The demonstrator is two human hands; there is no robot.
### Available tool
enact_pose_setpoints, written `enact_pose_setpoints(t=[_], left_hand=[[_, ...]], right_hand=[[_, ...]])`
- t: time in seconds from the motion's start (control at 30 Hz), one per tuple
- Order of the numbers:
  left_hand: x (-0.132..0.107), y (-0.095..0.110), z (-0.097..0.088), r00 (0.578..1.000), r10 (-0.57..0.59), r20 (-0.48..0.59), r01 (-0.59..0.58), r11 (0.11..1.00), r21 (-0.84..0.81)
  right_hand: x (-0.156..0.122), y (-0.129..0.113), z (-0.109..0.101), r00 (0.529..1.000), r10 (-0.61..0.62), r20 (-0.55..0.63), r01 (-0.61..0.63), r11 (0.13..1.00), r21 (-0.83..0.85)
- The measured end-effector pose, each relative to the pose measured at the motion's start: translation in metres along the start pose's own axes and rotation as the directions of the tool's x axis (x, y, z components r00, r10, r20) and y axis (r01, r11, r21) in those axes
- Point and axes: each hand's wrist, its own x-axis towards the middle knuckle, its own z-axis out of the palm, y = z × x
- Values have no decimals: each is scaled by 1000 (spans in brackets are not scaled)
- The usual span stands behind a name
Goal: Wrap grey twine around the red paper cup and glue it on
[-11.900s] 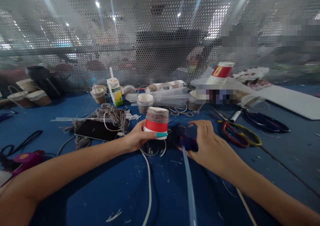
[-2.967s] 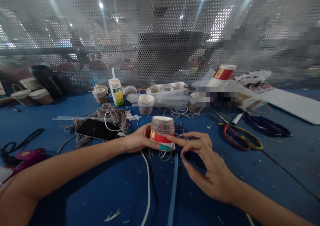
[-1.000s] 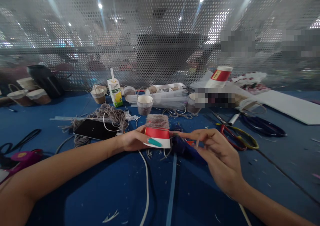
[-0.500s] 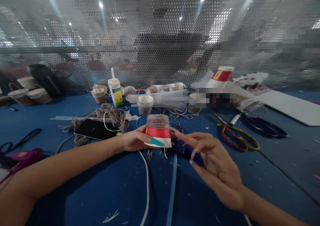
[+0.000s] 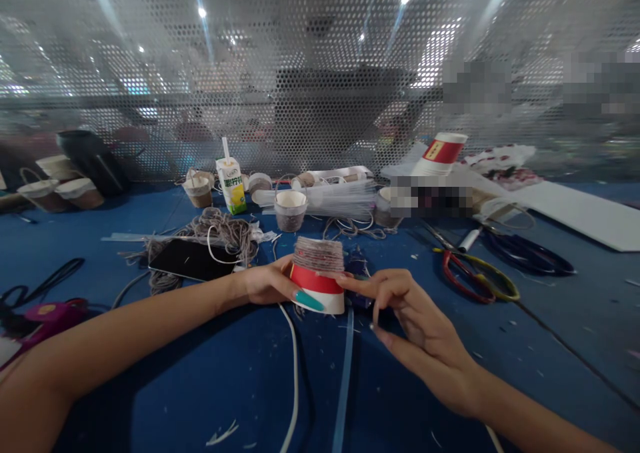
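At lower left of centre, open blue tabletop (image 5: 200, 366) is stretching to a white cord (image 5: 295, 373); a translucent strip (image 5: 344, 373) is running alongside. The left hand (image 5: 270, 283), yarn-wrapped cup (image 5: 320, 279) and right hand (image 5: 423, 333) are blocking the centre. Tangled yarn (image 5: 233, 227) and a phone (image 5: 190, 259) are obstructing centre-left; scissors (image 5: 481, 277) are hindering passage at centre-right.

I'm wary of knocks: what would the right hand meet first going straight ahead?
The yarn-wrapped cup in the left hand; the right index fingertip seems to touch it, though depth is unclear.
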Motion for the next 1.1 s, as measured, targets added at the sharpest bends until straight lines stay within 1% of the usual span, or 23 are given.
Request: enact_pose_setpoints(t=[0.1,0.23,0.37,0.43,0.5,0.7,0.8,0.9,0.97,1.1], left_hand=[[0,0,-1,999,-25,-20,25,1000,10],[1,-1,1,1000,8,-1,-8,1000,-9],[3,-1,4,1000,15,-25,-15,1000,5],[3,-2,4,999,4,-54,-3,1000,10],[3,-2,5,997,-16,-79,17,1000,10],[2,0,7,994,-29,-107,31,999,16],[1,0,7,992,-24,-123,27,999,21],[1,-2,4,991,-14,-130,10,1000,-26],[1,-4,4,990,1,-139,-7,999,-46],[3,-2,7,978,75,-197,-86,995,-51]], right_hand=[[0,2,0,999,-23,-26,22,999,-26],[-2,5,1,995,-102,-8,101,990,-102],[-1,2,3,990,-138,14,137,955,-264],[1,0,4,986,-165,-14,149,919,-364],[2,-1,4,980,-196,-37,162,892,-422],[3,-1,3,976,-218,-23,188,885,-427],[4,-1,4,971,-237,23,222,869,-443],[3,0,6,968,-238,72,244,851,-465],[2,0,6,968,-235,90,249,845,-473],[2,1,5,966,-245,87,255,828,-499]])
